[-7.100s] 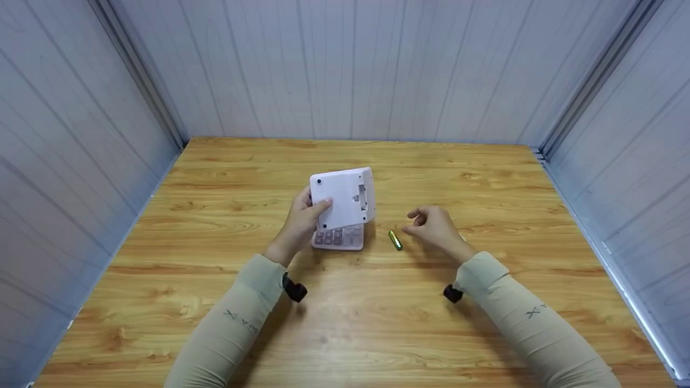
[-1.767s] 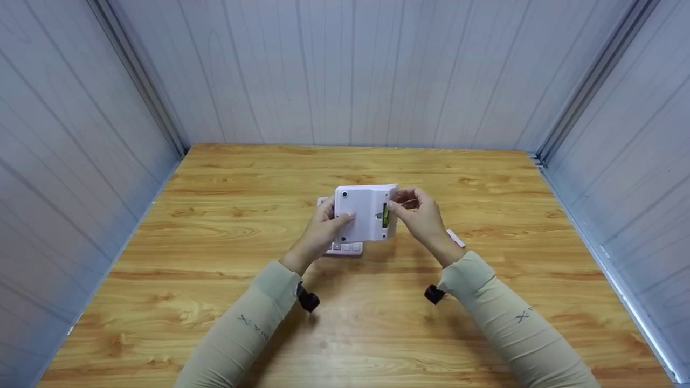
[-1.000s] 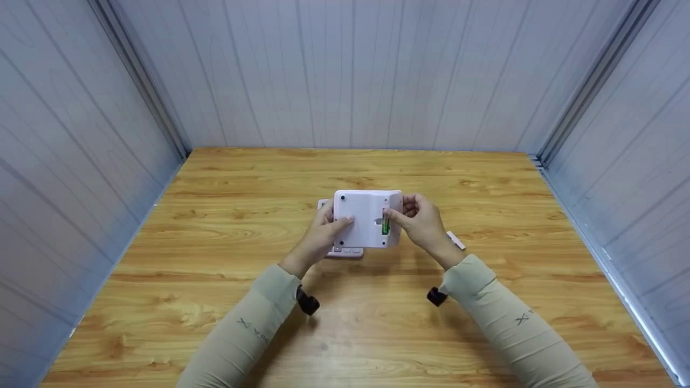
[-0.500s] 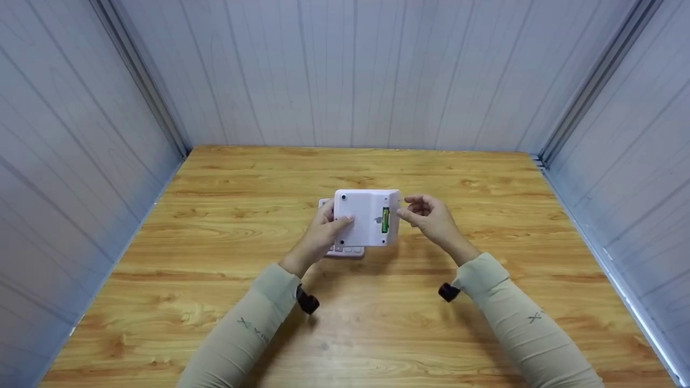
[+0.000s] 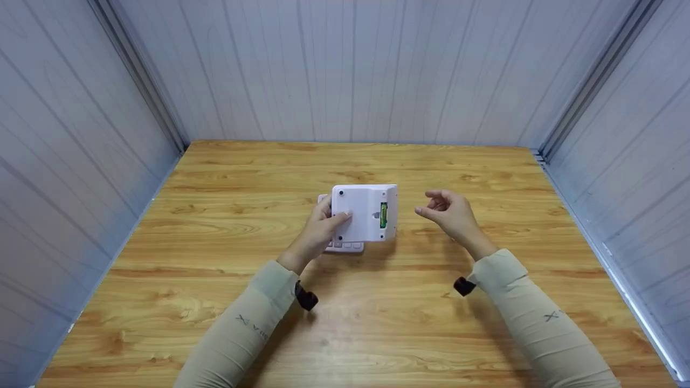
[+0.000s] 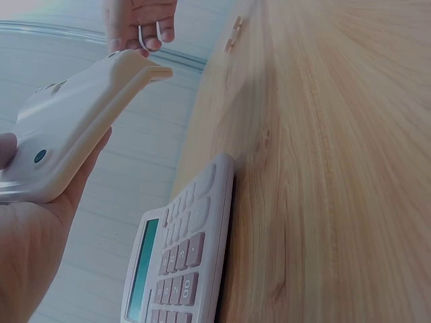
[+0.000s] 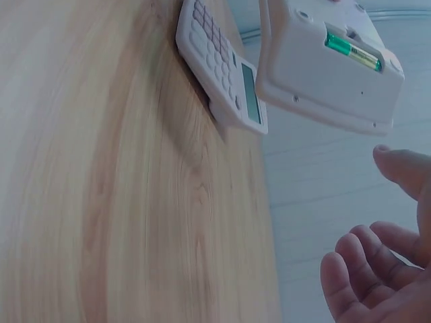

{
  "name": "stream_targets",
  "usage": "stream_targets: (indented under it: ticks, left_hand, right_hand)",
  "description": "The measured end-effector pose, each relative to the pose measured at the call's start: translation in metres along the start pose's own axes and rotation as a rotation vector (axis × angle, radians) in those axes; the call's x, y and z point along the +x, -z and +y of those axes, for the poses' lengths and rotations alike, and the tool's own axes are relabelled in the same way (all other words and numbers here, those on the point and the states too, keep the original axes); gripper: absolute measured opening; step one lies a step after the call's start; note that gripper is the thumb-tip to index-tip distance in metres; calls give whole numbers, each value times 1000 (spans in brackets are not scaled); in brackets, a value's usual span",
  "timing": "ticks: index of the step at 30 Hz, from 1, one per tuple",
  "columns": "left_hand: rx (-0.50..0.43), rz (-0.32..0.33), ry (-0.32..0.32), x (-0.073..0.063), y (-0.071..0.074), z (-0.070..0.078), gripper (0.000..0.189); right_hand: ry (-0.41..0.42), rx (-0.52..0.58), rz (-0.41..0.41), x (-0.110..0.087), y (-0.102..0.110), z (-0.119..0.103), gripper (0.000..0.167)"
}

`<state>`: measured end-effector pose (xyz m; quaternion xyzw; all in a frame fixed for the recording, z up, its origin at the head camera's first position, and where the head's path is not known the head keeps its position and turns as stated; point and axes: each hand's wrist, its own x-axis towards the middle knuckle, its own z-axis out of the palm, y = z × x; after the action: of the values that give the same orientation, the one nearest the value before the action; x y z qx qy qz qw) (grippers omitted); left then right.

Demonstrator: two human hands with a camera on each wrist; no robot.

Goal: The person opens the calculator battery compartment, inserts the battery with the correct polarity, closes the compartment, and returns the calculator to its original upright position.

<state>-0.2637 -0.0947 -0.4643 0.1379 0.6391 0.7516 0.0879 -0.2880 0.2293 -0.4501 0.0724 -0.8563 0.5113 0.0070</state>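
My left hand grips a white calculator above the table, its back turned up and its thumb lying on that back. A green battery lies in the uncovered slot of the back; the right wrist view also shows the battery seated there. My right hand is in the air to the right of the calculator, apart from it, with fingers loosely bent and nothing between them. A second calculator rests on the table, face up, mostly hidden under the held one in the head view.
On the wooden table, a small pale battery cover lies off to the right, seen in the left wrist view and hidden by my right arm in the head view. Pale panel walls close in the back and both sides.
The battery, earlier on the table, is now in the calculator's slot. My right thumb pressed at it, then the right hand let go and moved away to the right. My left hand keeps its grip.
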Motion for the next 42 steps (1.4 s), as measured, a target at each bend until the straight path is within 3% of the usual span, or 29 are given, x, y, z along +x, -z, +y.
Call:
stream_targets:
  ticks: [17, 36, 42]
  left_hand:
    - [14, 23, 3, 1, 0, 1, 49]
    - [27, 22, -29, 2, 1, 3, 50]
    - [29, 27, -22, 1, 1, 2, 50]
  right_hand:
    - [-65, -175, -12, -3, 30, 16, 57]
    - [-102, -242, -50, -10, 43, 38, 57]
    - [-144, -266, -100, -15, 47, 43, 58]
